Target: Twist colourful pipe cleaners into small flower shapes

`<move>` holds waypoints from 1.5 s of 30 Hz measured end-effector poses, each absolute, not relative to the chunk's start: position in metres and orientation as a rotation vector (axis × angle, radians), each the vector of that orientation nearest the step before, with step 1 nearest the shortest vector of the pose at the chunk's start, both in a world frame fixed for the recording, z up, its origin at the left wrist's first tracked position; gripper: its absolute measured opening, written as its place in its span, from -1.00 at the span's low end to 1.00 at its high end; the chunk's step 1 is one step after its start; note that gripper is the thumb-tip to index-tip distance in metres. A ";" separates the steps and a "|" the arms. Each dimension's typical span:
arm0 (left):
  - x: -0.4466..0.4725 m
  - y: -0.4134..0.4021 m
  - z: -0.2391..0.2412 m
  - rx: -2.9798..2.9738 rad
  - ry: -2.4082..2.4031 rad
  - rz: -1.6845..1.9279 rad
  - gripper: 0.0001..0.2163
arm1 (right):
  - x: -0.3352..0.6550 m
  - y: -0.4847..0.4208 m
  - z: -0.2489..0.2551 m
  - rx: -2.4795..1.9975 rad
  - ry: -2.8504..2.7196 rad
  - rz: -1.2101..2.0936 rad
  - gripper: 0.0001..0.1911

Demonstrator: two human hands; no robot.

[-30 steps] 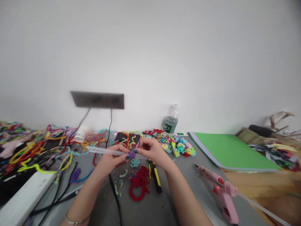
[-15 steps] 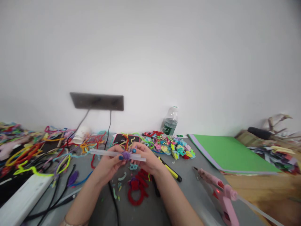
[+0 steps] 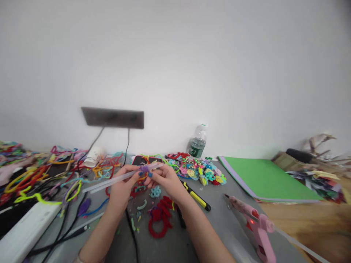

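Two long translucent glue sticks (image 3: 106,183) lie side by side in my hands above the table, slanting down to the left. A fuzzy purple pipe cleaner (image 3: 144,169) is wound round them near their right end. My left hand (image 3: 123,186) is closed round the sticks just left of the coil, thumb against it. My right hand (image 3: 168,181) pinches at the coil's right side; its fingertips are partly hidden. Below, on the table, lie a red pipe-cleaner piece (image 3: 158,231) with a ring and a light-blue flower shape (image 3: 155,191).
A pink glue gun (image 3: 259,226) with a lit red light lies at right. A yellow utility knife (image 3: 199,197) sits beside my right forearm. Green sheets (image 3: 263,179), a water bottle (image 3: 197,142), flower pieces (image 3: 208,171), a white power strip (image 3: 30,230) and cords surround the work area.
The glue sticks have tilted, their left ends dropping and reaching further left. The purple coil and both hands have shifted slightly up, and my right fingers have changed their hold.
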State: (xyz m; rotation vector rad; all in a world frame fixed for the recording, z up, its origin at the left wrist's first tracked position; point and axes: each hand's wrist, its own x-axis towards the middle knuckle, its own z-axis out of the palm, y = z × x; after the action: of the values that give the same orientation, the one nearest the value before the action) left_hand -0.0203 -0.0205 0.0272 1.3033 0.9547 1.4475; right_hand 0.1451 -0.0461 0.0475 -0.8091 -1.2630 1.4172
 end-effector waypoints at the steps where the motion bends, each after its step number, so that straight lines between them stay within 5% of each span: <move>1: -0.021 -0.020 0.027 1.329 0.959 1.438 -0.81 | 0.147 -0.047 0.049 -0.796 -1.238 1.453 -0.58; 45: -0.011 -0.027 0.042 0.970 0.816 1.198 -0.66 | 0.161 -0.039 0.039 -0.994 -1.093 1.385 -0.67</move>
State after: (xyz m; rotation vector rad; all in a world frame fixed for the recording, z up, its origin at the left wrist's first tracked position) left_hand -0.0107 -0.0273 0.0425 0.9699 0.8162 1.1981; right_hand 0.1611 -0.0389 0.0390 -0.9935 -1.0926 1.3855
